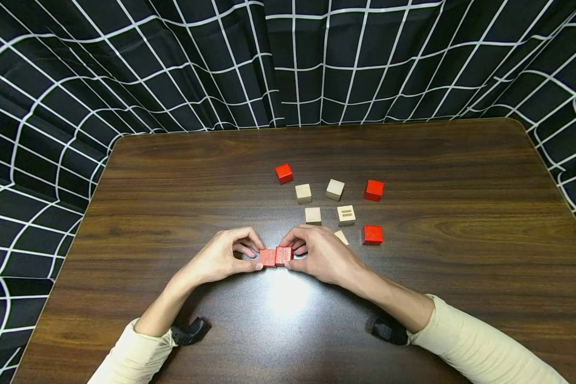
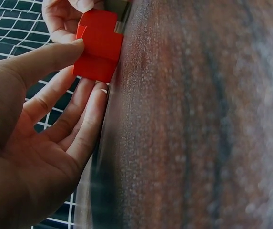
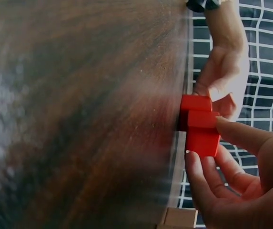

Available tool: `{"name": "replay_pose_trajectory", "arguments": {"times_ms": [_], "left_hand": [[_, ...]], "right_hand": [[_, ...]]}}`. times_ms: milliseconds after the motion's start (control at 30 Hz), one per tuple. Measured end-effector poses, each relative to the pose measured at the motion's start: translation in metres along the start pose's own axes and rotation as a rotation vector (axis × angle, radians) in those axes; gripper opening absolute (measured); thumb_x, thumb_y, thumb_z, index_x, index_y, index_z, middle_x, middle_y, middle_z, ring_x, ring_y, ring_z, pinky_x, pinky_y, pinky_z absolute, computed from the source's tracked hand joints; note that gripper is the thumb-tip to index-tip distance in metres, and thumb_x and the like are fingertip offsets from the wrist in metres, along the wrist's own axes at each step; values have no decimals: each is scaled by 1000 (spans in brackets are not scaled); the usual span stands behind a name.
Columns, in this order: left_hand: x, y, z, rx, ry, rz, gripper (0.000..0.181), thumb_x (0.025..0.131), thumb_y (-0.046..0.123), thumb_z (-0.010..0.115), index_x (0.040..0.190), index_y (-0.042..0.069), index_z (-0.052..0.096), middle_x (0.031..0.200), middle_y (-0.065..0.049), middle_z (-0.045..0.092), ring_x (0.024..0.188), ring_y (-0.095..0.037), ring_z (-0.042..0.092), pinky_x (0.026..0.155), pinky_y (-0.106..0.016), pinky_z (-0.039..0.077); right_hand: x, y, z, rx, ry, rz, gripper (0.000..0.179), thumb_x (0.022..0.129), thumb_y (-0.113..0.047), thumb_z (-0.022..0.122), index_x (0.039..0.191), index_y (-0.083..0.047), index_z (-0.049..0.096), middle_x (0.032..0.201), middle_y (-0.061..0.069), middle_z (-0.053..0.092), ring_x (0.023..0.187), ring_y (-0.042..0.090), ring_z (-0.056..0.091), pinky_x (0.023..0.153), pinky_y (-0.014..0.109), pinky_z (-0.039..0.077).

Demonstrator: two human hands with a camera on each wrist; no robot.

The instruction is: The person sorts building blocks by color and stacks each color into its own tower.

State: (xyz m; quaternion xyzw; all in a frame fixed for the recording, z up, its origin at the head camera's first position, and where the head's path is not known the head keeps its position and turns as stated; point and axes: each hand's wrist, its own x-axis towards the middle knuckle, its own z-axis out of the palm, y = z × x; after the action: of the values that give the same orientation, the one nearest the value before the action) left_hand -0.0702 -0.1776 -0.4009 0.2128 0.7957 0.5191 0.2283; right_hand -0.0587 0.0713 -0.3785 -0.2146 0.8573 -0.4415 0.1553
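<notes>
Two red cubes sit side by side near the middle of the table, their facing sides together and slightly offset. My left hand [image 1: 221,256] pinches the left red cube [image 1: 268,258] between thumb and fingers. On the other side, my right hand [image 1: 324,255] grips the right red cube [image 1: 284,256] the same way. The left wrist view has the left cube [image 2: 96,67] nearest, with the other cube beyond it. From the right wrist, the right cube [image 3: 203,142] is in front and overlaps the left cube [image 3: 196,102] in that view.
Beyond the hands lie loose red cubes [image 1: 284,173] [image 1: 374,190] [image 1: 372,235] and several plain wooden cubes [image 1: 335,189]. One wooden cube [image 1: 346,215] has two dark bars on top; another [image 1: 342,238] is partly hidden by my right hand. A black gridded curtain [image 1: 355,58] surrounds the wooden table [image 1: 461,213].
</notes>
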Motion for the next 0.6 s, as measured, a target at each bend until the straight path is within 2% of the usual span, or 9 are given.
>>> {"name": "replay_pose_trajectory", "arguments": {"times_ms": [267,600], "left_hand": [[1,1,-1,19,2,-5,28,77,1,84,97,7,66,100,-7,68,90,-17,69,85,-29,59],[0,-2,-1,9,15,15,28,76,0,84,96,8,66,98,-6,68,91,-19,69,84,-30,59]], "right_hand": [[3,0,2,-71,9,-11,28,73,-5,85,97,-12,72,92,-5,70,85,12,68,77,27,58],[5,-2,3,-91,8,-14,28,72,-5,85,95,-12,72,91,-5,70,83,11,68,76,24,57]]}}
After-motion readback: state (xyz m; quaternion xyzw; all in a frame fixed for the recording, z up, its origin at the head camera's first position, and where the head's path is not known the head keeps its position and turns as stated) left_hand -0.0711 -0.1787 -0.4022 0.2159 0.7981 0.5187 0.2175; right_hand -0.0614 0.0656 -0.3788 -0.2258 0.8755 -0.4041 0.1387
